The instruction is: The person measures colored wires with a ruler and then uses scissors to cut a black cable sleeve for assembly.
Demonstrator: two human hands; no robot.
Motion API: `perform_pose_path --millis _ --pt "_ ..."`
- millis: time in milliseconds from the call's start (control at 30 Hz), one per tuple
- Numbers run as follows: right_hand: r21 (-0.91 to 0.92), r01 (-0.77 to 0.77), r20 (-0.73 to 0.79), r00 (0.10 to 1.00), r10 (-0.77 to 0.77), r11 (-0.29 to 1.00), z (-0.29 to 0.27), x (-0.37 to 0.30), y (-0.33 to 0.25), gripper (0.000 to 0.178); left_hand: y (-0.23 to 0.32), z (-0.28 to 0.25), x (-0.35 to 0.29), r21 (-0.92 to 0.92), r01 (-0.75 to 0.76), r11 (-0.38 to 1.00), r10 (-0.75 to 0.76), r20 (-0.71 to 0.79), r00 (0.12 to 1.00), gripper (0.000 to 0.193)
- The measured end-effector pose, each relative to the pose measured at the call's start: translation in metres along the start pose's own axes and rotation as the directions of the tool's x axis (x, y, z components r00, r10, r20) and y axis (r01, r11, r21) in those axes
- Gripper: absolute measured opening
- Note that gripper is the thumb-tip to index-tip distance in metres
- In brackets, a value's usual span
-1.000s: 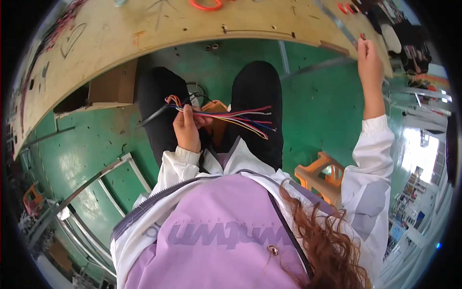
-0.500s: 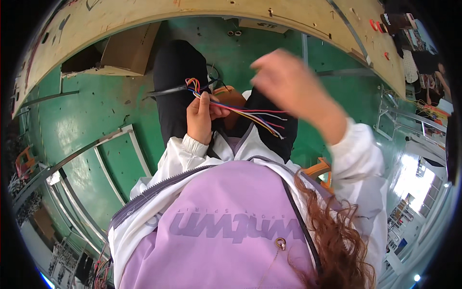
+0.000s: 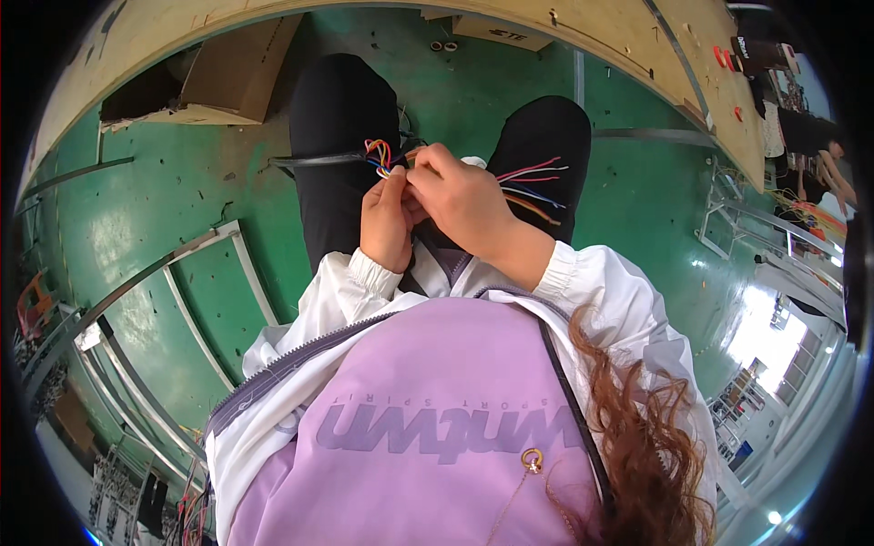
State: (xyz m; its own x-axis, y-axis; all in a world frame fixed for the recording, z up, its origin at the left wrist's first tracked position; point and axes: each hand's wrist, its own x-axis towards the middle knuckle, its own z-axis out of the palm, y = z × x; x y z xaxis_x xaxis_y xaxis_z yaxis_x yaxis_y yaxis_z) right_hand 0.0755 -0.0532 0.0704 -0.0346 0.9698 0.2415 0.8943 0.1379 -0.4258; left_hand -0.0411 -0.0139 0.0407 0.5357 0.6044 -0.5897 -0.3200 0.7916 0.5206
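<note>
A bundle of thin coloured wires (image 3: 533,172) lies across my lap, in red, white, blue, orange and brown. My left hand (image 3: 388,218) pinches the bundle near its looped part (image 3: 378,153), where the wires curl back above the thumb. My right hand (image 3: 460,200) is closed at the same spot, fingertips against the left ones. Its fingers hide part of the wires, whose loose ends fan out to the right beyond the hand. A black sleeve or cable (image 3: 319,160) runs leftward from the loops over my left thigh.
Ahead stands a wooden board (image 3: 364,11) with a curved-looking edge. Under it are an open cardboard box (image 3: 238,73) and a second carton (image 3: 499,32). Metal frames (image 3: 205,246) stand to my left, and a metal rack (image 3: 728,205) to the right. A person (image 3: 830,168) is at the far right.
My right hand has swung from the upper right, where it was blurred and apart, down to the wires beside my left hand. The loose wire ends have shifted slightly up and right.
</note>
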Motion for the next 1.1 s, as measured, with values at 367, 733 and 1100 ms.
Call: perform_pose_path --millis 367,733,1100 --pt "0.065 0.157 0.150 0.975 -0.165 0.985 -0.006 0.003 0.012 0.009 0.000 -0.005 0.000 0.132 0.051 0.990 -0.044 -0.054 0.998 0.030" --pt "0.005 0.156 0.178 0.972 -0.154 0.988 -0.002 0.002 0.013 0.010 0.001 -0.002 -0.013 -0.118 0.194 0.974 -0.202 -0.065 0.977 0.030" --pt "0.305 -0.082 0.281 0.960 -0.007 0.949 -0.023 -0.022 0.016 0.028 0.003 -0.007 -0.003 0.108 0.031 0.994 -0.020 -0.102 0.995 0.026"
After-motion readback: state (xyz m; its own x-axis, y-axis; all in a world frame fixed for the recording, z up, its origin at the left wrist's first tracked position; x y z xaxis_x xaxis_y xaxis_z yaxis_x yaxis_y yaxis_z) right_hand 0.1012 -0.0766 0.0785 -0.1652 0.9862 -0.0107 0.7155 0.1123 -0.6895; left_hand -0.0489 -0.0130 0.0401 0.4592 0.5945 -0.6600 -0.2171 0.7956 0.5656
